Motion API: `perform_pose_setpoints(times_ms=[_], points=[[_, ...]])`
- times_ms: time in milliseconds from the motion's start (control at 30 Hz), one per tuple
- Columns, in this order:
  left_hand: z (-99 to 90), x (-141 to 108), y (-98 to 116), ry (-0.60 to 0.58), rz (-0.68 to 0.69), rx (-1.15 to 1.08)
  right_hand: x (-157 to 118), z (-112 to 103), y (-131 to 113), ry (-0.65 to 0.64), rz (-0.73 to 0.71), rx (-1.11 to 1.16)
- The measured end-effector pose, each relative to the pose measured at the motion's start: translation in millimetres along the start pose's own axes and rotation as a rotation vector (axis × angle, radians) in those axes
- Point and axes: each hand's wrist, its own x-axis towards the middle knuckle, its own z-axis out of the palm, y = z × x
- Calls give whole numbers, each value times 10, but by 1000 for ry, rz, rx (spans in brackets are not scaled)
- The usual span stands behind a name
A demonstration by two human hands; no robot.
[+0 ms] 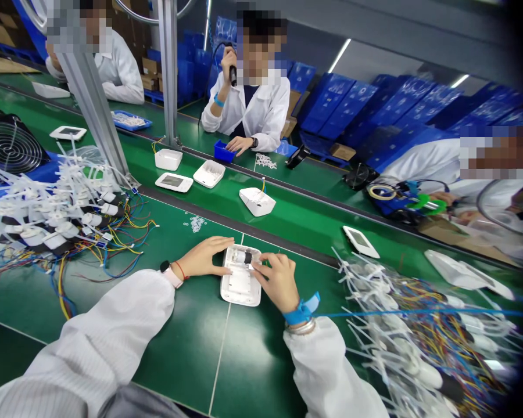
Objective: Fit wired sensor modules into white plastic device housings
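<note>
A white plastic housing (239,284) lies on the green table in front of me, its hollow inside facing up. Across its far end sits a small motor (240,256), a pale cylinder with a black band. My left hand (203,259) grips the housing's far left corner, fingers along the far edge and thumb at the inner left side. From the right, my right hand (279,281) has thumb and forefinger closed at the motor's dark right end. The fingertips partly hide that end.
Bundles of motors with white cable ties and coloured wires lie at left (65,215) and right (401,313). Small clear rings (196,224) are beyond my left hand. White housings (257,201) and a screened unit (174,182) rest on the green belt (296,223). Co-workers sit across.
</note>
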Motion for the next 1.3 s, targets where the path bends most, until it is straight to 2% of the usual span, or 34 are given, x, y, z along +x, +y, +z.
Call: perform_pose_setpoints(times_ms=[100, 167, 267, 500, 667, 733, 833, 867, 933, 1000, 1067, 1133, 1233, 1300], points=[[-3, 0, 3, -1, -9, 19, -78, -3, -102, 23, -9, -152], [-1, 1, 5, -7, -6, 30, -111, -7, -146, 58, 1, -176], [5, 7, 5, -15, -2, 40, -115, -7, -163, 88, -9, -121], [29, -1, 10, -2, 3, -5, -108, -31, -156, -10, 30, -3], [63, -30, 23, 9, 32, -6, 12, -54, -41, 64, 90, 123], [67, -40, 29, -20, 47, -1, 157, -26, 33, -49, 96, 234], [36, -54, 30, -29, 43, 2, 401, 55, 106, -395, 3, 462], [11, -58, 26, -9, 37, 0, 473, 84, 120, -463, -22, 518], [-65, -64, 10, 69, 13, -13, 596, 132, 157, -494, -31, 609], [-162, -66, -19, 194, -33, -31, 716, 173, 231, -459, 57, 727], [-254, -64, -65, 328, -103, -53, 863, 224, 360, -380, 261, 891], [-313, -59, -124, 444, -185, -75, 1050, 311, 522, -236, 470, 1003], [-316, -45, -209, 541, -256, -96, 1375, 530, 722, -62, 627, 1094], [-277, -34, -243, 556, -260, -92, 1590, 714, 780, 20, 713, 1173]])
